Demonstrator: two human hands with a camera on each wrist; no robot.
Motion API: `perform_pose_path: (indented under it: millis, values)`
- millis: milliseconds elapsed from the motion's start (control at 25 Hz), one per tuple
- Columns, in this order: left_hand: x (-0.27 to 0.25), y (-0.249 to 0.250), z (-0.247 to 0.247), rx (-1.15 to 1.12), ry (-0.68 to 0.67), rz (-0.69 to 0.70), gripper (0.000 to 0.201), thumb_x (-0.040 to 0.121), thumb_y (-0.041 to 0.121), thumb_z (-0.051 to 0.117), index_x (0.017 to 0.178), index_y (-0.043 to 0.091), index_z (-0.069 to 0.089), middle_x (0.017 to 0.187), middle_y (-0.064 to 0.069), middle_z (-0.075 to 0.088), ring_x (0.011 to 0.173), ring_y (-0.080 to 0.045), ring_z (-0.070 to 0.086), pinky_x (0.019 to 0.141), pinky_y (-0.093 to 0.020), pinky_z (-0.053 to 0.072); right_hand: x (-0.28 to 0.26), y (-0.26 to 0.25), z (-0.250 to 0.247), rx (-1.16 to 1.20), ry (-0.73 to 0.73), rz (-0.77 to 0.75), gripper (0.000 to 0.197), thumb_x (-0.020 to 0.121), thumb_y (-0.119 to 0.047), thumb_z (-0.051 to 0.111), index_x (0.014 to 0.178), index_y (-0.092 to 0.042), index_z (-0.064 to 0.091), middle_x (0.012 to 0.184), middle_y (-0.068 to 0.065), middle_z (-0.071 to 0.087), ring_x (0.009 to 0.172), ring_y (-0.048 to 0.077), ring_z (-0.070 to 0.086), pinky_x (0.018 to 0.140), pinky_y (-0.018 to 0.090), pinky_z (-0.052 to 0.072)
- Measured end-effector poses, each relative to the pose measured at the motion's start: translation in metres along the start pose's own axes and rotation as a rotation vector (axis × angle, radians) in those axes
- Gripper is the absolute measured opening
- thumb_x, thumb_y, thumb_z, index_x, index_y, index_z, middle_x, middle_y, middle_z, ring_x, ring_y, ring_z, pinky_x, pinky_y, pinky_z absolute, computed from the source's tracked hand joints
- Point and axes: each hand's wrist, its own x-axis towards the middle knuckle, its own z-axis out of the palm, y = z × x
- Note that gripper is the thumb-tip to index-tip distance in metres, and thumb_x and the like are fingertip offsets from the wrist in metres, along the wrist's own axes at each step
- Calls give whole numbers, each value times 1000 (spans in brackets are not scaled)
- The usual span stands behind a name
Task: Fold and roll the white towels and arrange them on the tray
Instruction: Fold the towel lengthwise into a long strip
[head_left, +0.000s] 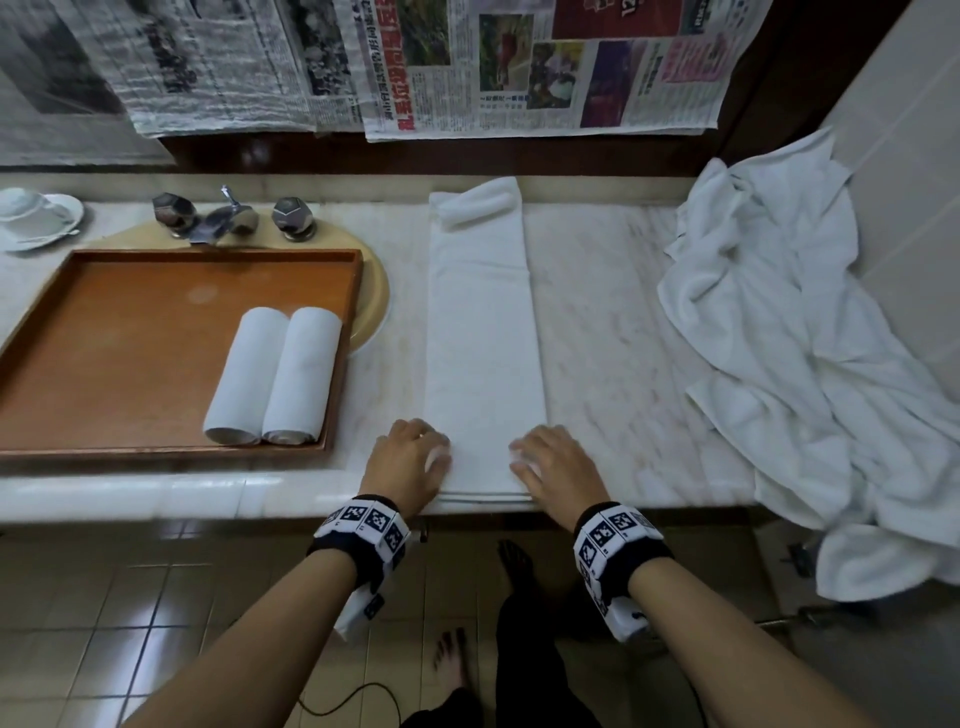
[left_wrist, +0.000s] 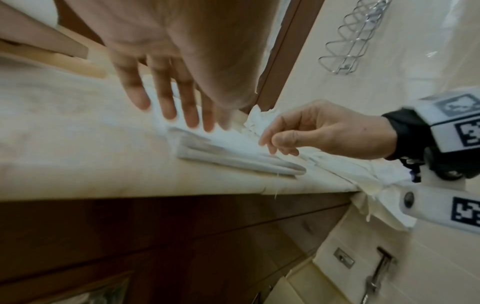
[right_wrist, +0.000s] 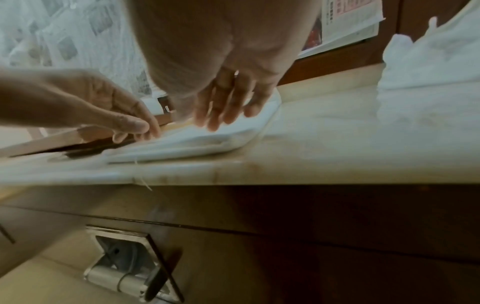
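A long white towel (head_left: 483, 338), folded into a narrow strip, lies flat on the marble counter and runs away from me. A small rolled towel (head_left: 478, 205) sits on its far end. My left hand (head_left: 410, 457) rests its fingers (left_wrist: 166, 98) on the strip's near left corner (left_wrist: 233, 152). My right hand (head_left: 556, 462) touches the near right corner (right_wrist: 194, 142) with its fingers (right_wrist: 221, 111). The near end stays flat. On the left, the wooden tray (head_left: 130, 338) holds two rolled towels (head_left: 275, 374) side by side at its near right corner.
A loose pile of white towels (head_left: 805, 338) covers the counter's right end and hangs over the edge. A faucet with two knobs (head_left: 228, 215) and a cup on a saucer (head_left: 36, 218) stand behind the tray. The counter's front edge (head_left: 208, 493) is just below my wrists.
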Motion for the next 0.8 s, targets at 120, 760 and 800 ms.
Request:
perform_pose_path:
  millis: [120,760,800]
  values:
    - [-9,5,-6,-4,-159,61,33,85,55,63,93,23,70,95,9,60,95,-9,50,78,-29,46,-6,-5,-3,83,-149,-20,27,83,-36,71,100,-15,68,98,-4,61,97,13,52,84,29,45]
    - [-17,-12,-8,-68,-162,100,18,95,18,56,103,5,66,103,-9,61,90,-26,58,80,-29,45,-18,9,-10,73,-96,130,15,96,-16,51,100,-13,66,101,-2,64,97,17,51,80,21,34]
    - [-15,-11,-10,-68,-165,76,17,95,18,57,103,5,65,102,-8,62,90,-26,59,81,-30,45,-17,9,-11,83,-96,151,13,95,-15,52,100,-13,64,100,-1,63,96,17,51,79,22,34]
